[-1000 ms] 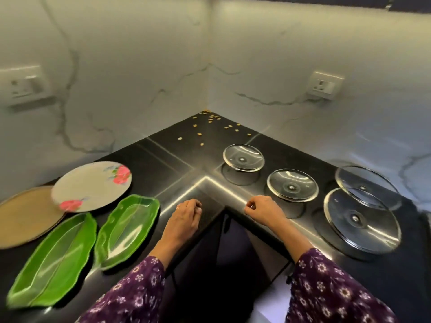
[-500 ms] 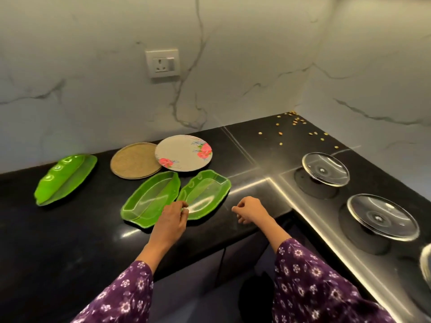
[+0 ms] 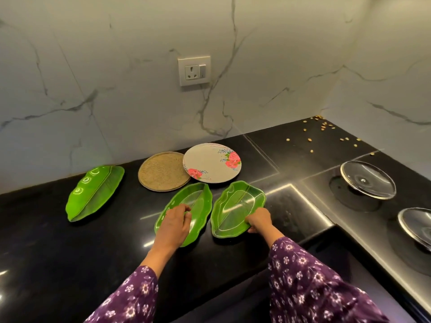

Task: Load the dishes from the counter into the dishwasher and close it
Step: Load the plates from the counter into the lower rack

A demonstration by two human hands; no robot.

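Note:
On the black counter lie three green leaf-shaped dishes. My left hand lies over the near part of the middle green dish, fingers bent down into it; whether it grips is unclear. My right hand holds the near right rim of the right green dish, fingers curled at the edge. The third green dish lies apart at the left. Behind them a round brown plate sits partly under a floral plate. No dishwasher is in view.
Two glass lids rest on the counter's right wing. Scattered seeds lie in the back corner. A wall socket sits on the marble backsplash. The counter's inner corner edge is just right of my right arm.
The view has swung left from the corner to the dishes. Both hands moved forward from the counter edge onto the two near green dishes.

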